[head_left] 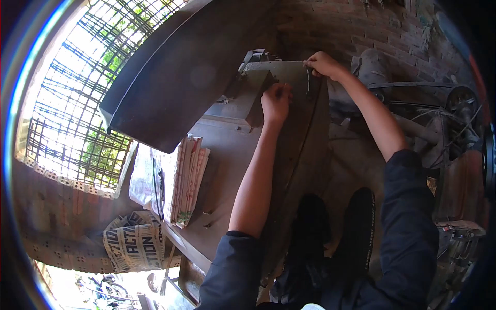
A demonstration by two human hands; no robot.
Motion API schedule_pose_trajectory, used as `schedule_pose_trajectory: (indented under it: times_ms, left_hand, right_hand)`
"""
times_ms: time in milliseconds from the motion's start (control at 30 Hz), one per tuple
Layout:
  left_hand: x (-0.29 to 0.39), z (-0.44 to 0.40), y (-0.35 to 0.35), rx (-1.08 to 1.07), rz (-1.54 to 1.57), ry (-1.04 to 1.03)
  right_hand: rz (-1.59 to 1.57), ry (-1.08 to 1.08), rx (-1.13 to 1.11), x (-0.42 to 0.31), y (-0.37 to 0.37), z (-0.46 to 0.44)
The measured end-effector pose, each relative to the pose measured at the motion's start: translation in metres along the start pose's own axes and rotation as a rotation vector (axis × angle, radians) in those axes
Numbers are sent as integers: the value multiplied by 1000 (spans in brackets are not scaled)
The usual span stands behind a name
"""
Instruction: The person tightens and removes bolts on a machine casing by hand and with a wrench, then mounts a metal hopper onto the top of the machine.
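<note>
My left hand [276, 103] is closed with curled fingers, just right of a grey metal box [240, 98] on the brown machine top. What its fingers hold, if anything, is too small to name. Farther right, my right hand [321, 66] pinches something small at the top right corner of the machine's panel [292, 72]. A short dark handle-like strip [309, 85] hangs just below those fingers. Above the box, to the left of both hands, a large dark cover [170, 77] stands raised and tilted.
A stack of folded sacks [188, 181] lies on the machine top at left, with a printed cloth [137, 243] below it. A barred window [77, 103] is at far left. Belt-driven machinery [460, 103] and a motor [372, 67] stand at right before a brick wall [336, 31].
</note>
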State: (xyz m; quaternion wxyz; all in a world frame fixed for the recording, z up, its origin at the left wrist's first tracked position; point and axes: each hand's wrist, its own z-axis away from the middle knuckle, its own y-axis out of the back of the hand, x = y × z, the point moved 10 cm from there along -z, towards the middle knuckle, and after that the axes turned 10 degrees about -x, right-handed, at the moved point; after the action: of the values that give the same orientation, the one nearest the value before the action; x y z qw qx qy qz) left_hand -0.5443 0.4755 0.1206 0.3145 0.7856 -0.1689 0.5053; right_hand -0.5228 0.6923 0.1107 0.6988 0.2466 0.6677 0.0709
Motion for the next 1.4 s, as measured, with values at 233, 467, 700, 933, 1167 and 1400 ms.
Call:
schedule_pose_trajectory:
  times_ms: [233,467,700,933,1167,1400]
  left_hand:
    - [4,1,-5,-46,-60,-19]
    - [13,2,-10,-90,-212,-40]
    - [15,1,-10,-93,-140,-48]
    - [14,3,-17,-139,-189,-155]
    - [33,14,-31,-236,-314,-142]
    - [25,5,-19,-124,-236,-182]
  right_hand:
    - [-96,-5,134,11,13,11]
    - [-128,-46,35,4,2,7]
    - [-95,-5,20,-6,0,12]
    - [-107,34,54,-14,2,17]
    - [-152,-38,21,0,-4,11]
    - [-130,-15,-120,-23,-27,1]
